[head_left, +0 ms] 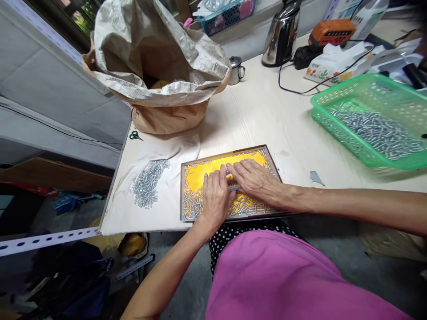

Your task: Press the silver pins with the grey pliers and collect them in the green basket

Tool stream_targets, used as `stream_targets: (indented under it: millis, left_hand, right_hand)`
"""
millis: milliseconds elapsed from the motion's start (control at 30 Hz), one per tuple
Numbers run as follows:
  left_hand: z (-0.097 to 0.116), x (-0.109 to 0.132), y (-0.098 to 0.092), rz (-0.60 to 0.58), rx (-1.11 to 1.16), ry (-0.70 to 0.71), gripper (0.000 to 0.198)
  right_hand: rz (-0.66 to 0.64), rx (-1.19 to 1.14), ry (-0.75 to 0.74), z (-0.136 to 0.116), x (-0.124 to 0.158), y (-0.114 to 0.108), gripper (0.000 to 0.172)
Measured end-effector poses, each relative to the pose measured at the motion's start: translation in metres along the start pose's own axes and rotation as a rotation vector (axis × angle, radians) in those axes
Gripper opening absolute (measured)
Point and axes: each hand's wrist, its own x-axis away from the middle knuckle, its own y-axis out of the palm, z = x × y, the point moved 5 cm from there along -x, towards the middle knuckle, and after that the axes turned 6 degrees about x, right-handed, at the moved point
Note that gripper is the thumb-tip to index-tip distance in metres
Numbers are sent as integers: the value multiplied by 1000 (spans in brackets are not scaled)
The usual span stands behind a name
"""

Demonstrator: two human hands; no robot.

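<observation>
My left hand point(215, 195) and my right hand point(255, 180) meet over a shallow tray point(182, 189) with a yellow bottom. Between them is a small grey holder point(235, 188) with dark, brownish rows inside. Fingers of both hands close on its ends and cover much of it, so its full shape is hidden. Many short, silvery metal pins point(193, 203) lie loose in the tray, thickest along the near side and left corner. To the left, a pile of similar pins point(150, 183) rests on a white cloth point(116, 209).
A large open woven sack point(170, 118) stands behind the tray. At right is a green plastic basket point(347, 138) with many metal pins. Small scissors point(135, 135) lie at the left edge. Further back are a lidded metal cup point(235, 73), a kettle point(280, 35) and a black cord point(300, 92).
</observation>
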Motion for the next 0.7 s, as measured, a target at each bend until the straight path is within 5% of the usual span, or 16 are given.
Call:
stream_targets:
  millis: [267, 400, 533, 600, 700]
  left_hand:
    - [-10, -6, 12, -187, -12, 34, 36]
    - [-17, -8, 19, -272, 30, 12, 31]
    - [-17, -3, 16, -151, 105, 24, 51]
    - [-12, 3, 13, -47, 134, 91, 57]
    - [0, 15, 11, 22, 110, 225, 38]
  right_hand:
    - [-127, 4, -117, -2, -1, 5, 34]
    - [-206, -47, -152, 0, -3, 13, 31]
    - [-129, -129, -119, 10, -7, 8, 25]
    - [-49, -190, -101, 18, -9, 1, 41]
    - [43, -214, -75, 37, -11, -5, 46]
